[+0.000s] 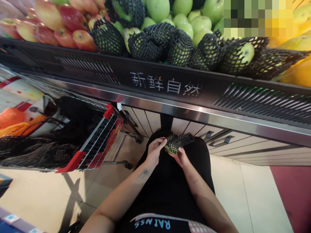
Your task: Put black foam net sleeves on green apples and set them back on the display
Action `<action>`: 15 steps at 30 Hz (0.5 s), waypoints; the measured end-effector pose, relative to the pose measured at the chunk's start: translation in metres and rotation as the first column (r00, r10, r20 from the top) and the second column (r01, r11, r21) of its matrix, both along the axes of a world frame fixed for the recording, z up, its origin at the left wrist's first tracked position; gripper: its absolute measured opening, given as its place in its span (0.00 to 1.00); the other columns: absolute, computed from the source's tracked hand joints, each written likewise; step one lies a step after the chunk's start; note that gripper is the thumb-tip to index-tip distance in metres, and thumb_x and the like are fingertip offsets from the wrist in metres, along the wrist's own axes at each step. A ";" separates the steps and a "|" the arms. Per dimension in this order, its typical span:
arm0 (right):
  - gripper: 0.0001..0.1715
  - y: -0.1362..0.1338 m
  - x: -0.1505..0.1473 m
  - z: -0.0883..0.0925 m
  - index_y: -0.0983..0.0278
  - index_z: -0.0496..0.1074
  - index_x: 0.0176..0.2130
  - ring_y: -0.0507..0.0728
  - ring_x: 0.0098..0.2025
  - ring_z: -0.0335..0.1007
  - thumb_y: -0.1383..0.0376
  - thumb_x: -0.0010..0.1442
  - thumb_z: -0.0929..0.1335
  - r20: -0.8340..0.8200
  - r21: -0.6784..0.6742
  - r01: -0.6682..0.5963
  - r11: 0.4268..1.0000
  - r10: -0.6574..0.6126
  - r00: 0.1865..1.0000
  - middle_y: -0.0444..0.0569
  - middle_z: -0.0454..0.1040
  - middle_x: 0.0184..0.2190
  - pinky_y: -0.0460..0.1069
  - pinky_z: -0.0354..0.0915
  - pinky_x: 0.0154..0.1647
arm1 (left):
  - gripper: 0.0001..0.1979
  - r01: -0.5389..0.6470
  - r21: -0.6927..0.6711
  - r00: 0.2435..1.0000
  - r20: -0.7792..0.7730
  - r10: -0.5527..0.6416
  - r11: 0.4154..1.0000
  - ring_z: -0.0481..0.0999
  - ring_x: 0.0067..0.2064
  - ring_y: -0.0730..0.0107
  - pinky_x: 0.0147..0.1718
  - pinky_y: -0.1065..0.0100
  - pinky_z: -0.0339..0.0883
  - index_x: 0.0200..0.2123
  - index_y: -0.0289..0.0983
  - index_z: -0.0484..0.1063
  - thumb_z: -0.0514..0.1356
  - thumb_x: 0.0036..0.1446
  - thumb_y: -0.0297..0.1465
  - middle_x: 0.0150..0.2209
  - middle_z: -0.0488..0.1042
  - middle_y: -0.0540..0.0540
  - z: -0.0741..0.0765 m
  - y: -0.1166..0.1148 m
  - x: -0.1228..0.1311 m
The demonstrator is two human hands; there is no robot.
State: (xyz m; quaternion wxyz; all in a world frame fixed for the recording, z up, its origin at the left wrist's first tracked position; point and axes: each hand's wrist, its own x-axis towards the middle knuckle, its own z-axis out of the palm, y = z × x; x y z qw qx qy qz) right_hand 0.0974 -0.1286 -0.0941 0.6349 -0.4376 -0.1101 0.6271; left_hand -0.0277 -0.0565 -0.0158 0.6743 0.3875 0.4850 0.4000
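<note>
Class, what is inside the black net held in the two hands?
A green fruit shows at the lower edge of the net, between the left hand and right hand; net and hands mostly cover the rest, hiding its full shape.

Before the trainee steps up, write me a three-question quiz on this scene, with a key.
1. True or false: the green fruit in the right hand has black netting on it.

2. Multiple choice: which fruit lies left of the bare green apples on the display?
A) red-and-yellow apples
B) bananas
C) pineapples

3. Fill in: the shopping cart stands on the person's ____ side.

Key: 1. True. 2. A. 3. left.
</note>
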 end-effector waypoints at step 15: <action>0.36 -0.006 -0.003 -0.007 0.57 0.70 0.43 0.59 0.37 0.77 0.56 0.35 0.81 -0.028 0.053 0.106 0.993 -0.105 0.994 0.43 0.79 0.35 0.56 0.76 0.39 | 0.26 0.273 -0.132 0.962 0.008 -0.275 0.953 0.51 0.18 0.88 0.16 0.80 0.39 0.28 0.35 0.70 0.74 0.38 0.49 0.21 0.62 0.57 -0.013 0.003 -0.026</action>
